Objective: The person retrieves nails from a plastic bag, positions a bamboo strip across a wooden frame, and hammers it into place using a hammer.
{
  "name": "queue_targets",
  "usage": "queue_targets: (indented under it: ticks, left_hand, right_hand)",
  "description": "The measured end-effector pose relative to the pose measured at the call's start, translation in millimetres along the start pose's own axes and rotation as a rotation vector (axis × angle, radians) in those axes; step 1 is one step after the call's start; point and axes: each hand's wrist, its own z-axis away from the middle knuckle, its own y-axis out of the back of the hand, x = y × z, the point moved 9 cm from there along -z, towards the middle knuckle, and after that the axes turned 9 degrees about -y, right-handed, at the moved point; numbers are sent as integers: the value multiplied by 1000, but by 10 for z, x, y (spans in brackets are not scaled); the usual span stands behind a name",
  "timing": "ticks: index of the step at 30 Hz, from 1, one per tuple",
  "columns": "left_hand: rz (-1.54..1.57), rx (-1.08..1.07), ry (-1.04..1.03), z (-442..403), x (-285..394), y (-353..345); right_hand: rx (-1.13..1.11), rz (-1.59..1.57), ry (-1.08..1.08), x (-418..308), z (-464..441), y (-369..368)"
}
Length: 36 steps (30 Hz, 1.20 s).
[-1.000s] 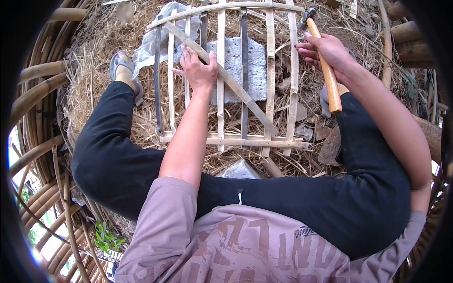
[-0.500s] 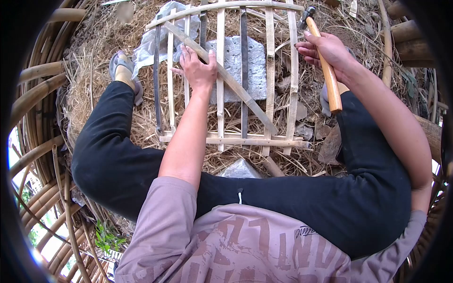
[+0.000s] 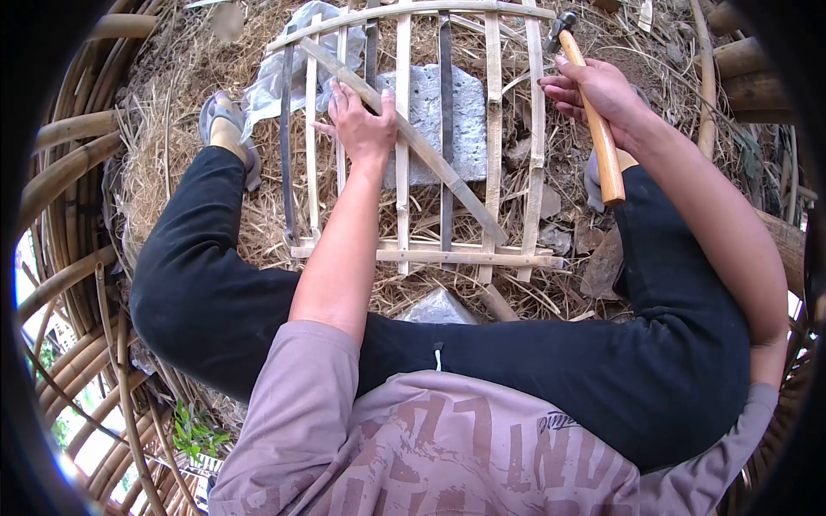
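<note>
A frame of upright bamboo slats, some dark, lies on the straw between a curved top strip and a straight bottom strip. A loose flat slat crosses it diagonally. My left hand rests on the upper part of that slat, its fingers bent around the slat's edge. My right hand holds a hammer loosely by its wooden handle, with the head up at the frame's top right corner. Beneath the frame sits a grey stone block.
A clear plastic bag lies under the frame's upper left. Another grey block shows near my lap. My legs spread on both sides. Curved bamboo poles line the left, more poles the right. A green plant grows lower left.
</note>
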Motion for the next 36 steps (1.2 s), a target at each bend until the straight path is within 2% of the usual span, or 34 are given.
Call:
queue_targets:
  ticks: [36]
  left_hand:
    - [-50, 4, -22, -3, -18, -51]
  right_hand:
    - [13, -9, 10, 14, 0, 3]
